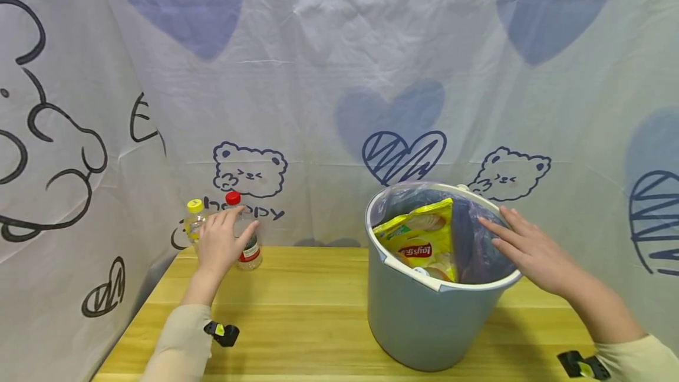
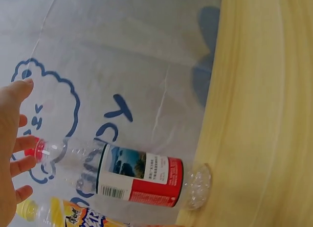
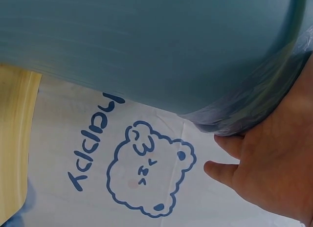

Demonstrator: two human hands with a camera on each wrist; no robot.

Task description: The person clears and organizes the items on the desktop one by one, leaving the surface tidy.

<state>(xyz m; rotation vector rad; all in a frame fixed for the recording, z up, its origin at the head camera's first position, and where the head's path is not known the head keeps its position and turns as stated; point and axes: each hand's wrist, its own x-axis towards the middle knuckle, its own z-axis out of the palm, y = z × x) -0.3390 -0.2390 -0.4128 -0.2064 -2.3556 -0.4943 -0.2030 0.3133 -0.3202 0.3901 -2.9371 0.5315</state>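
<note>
At the left of the head view, the left hand reaches with relaxed fingers, grasping nothing, for the clear red-capped bottle standing on the table; it looks empty, so probably light, thin-walled and slippery, best held round the labelled middle, while the right hand rests open on the bucket rim.

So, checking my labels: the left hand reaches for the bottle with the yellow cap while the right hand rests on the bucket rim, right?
Not quite. The left hand reaches for the red-capped bottle, as the left wrist view shows. The right hand does rest on the bucket rim.
</note>
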